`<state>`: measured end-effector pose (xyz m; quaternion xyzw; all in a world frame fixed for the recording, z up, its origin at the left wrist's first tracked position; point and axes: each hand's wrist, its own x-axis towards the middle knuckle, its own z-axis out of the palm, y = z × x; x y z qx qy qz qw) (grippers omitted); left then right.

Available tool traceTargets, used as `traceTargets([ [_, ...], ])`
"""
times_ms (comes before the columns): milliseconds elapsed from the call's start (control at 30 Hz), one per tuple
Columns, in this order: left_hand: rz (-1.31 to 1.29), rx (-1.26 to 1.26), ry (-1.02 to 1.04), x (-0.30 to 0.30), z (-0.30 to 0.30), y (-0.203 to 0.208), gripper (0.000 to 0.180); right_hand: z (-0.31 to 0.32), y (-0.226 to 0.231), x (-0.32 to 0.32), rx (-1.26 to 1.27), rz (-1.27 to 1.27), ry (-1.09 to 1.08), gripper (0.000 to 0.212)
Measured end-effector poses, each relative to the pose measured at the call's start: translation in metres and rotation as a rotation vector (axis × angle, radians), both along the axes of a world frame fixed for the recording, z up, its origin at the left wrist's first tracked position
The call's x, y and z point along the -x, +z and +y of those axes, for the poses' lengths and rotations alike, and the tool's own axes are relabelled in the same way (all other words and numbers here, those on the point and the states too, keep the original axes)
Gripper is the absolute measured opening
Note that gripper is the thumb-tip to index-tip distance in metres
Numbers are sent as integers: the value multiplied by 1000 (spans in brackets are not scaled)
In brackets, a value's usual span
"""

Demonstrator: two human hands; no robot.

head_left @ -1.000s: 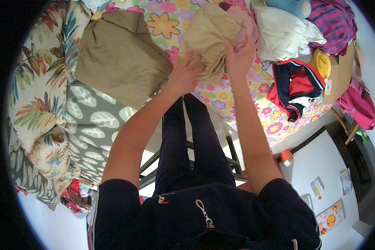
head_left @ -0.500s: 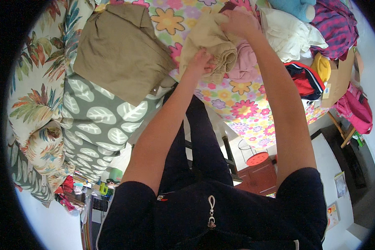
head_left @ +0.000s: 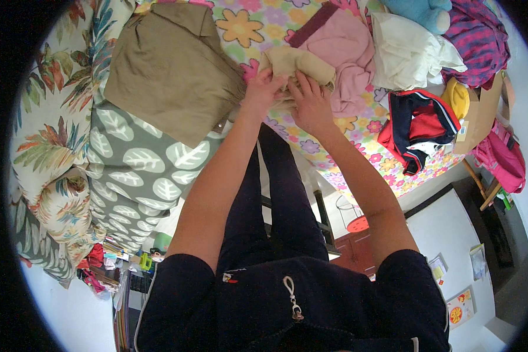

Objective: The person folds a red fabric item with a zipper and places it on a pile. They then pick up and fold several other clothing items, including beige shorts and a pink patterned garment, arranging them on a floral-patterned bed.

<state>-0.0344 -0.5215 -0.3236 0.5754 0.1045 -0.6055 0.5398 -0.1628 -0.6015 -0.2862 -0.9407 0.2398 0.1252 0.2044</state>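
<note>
A beige cloth garment [head_left: 302, 61] is bunched into a short, thick roll on the flowered bedspread [head_left: 239, 27]. My left hand [head_left: 263, 89] grips its left end. My right hand [head_left: 312, 107] bends its fingers over the near side of the same roll, close to my left hand. The fingertips of both hands are partly lost in the cloth. Just right of the roll lies a crumpled pink garment [head_left: 349, 58] with a dark maroon band. To the left, a larger khaki garment [head_left: 164, 70] is spread out, one metal fastener showing at its near corner.
At the right are a white garment [head_left: 413, 53], a blue plush toy [head_left: 425, 14], a purple plaid cloth [head_left: 478, 44], a navy-and-red garment [head_left: 419, 126] and a cardboard box [head_left: 478, 117]. Leaf-patterned bedding [head_left: 141, 158] covers the left side. The bed's edge runs just before my legs.
The beige garment has gone from a loose, longer bundle to a compact roll nearer me. My right hand came down from its far end to beside my left, uncovering the pink garment.
</note>
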Motion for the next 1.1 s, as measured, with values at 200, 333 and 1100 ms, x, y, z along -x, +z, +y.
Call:
traceTargets([
  [200,-936,-264,-193,0,-3,-2,66,-20,11,2,-236,-8,-33,45],
  [333,-717,-396,-230,1,-16,-5,76,-30,1,3,-390,-119,-114,35],
  [1100,-219,586,696,-315,-115,283,33,-2,66,37,-997,-423,-1445,12],
])
